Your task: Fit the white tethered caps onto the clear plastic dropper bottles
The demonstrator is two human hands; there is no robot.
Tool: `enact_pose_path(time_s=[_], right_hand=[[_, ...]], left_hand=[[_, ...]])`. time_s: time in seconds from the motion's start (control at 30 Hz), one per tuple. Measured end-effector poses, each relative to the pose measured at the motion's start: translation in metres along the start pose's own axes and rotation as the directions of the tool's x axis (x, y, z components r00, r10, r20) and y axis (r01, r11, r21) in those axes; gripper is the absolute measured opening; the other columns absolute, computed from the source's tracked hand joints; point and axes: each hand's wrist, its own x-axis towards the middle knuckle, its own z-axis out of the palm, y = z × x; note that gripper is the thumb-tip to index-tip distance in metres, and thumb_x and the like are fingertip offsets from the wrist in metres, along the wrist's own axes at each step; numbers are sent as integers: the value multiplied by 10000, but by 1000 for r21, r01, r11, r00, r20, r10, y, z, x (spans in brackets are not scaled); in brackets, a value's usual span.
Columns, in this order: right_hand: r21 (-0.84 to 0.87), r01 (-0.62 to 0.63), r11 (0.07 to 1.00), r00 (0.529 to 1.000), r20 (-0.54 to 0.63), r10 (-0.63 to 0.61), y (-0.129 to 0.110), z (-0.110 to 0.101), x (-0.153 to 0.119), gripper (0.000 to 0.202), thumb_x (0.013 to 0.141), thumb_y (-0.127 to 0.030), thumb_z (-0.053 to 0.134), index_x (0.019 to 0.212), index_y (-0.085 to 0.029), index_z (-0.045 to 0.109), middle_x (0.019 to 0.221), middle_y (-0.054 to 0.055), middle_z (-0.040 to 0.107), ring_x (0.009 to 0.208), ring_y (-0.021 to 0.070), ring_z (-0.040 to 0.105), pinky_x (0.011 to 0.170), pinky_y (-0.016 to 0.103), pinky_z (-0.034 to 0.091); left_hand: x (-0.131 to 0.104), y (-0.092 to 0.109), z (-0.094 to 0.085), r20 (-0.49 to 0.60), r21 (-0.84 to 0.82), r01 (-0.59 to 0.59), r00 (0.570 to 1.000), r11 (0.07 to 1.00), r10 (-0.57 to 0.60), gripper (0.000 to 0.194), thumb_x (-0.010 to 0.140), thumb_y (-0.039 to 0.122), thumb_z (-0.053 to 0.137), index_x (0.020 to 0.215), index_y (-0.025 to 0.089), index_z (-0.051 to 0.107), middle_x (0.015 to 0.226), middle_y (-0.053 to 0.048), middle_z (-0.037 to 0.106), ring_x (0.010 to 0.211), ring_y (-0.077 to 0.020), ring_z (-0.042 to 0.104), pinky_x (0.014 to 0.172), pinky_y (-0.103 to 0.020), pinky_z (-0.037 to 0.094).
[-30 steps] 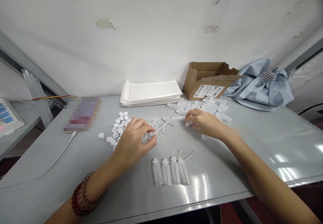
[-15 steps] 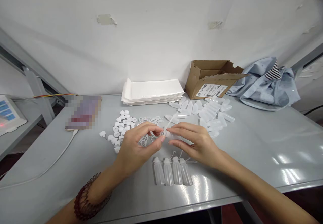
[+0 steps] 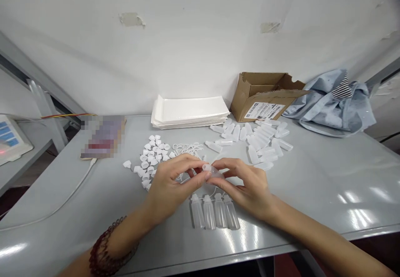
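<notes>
Between my hands is a small translucent plastic squeeze bottle (image 3: pixel 214 170), tilted, its open neck toward the left. My right hand (image 3: pixel 245 181) is closed around its body with thumb and fingers. My left hand (image 3: pixel 176 177) pinches at the neck, thumb and fingertips touching it. A thin white strap (image 3: pixel 216 157) shows faintly behind the bottle; its ring end is hidden by the fingers. Just below my hands, several similar bottles (image 3: pixel 209 213) lie in a row with straps at their necks. Loose white looped straps (image 3: pixel 188 148) lie partly hidden behind my left hand.
White caps (image 3: pixel 152 159) lie scattered left of the straps. Loose bottles (image 3: pixel 264 137) are heaped at the right, before an open cardboard box (image 3: pixel 264 102). White padded envelopes (image 3: pixel 191 109), a blue cloth (image 3: pixel 333 106) and a phone (image 3: pixel 104 137) with a white cable (image 3: pixel 73 191) are also there.
The bottle has turned so its neck opening faces up and left more visibly. The strap that stood up between my fingers has dropped behind the bottle. My fingers have closed in around the neck.
</notes>
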Motion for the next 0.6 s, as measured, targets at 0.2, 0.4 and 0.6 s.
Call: enact_pose_path(time_s=[0.2,0.4,0.6], right_hand=[[-55,67,996,998,-19,-68,0,6,-3,209,874,-166,612,1079,-193,580,869,45,705,744,149,683,588,250,604],[-172,175,970,982,-36,-183,2,10,-4,241,865,-120,606,1102,-158,582,876,88,709,783,173,694,656,280,612],[-101,167,981,985,-31,-171,0,11,-4,290,858,-105,605,1135,-190,596,933,77,722,811,173,701,685,294,618]], left_hand=[[1,1,-5,61,-54,174,983,983,-171,109,828,286,651,878,240,738,875,-7,699,806,-151,636,680,-251,537],[1,4,-3,-21,-96,198,979,975,-201,95,805,284,665,826,213,725,804,-3,699,758,-142,643,689,-243,575],[3,4,-7,112,-184,292,955,939,-275,126,815,306,656,846,202,718,763,-1,699,723,-141,662,664,-234,581]])
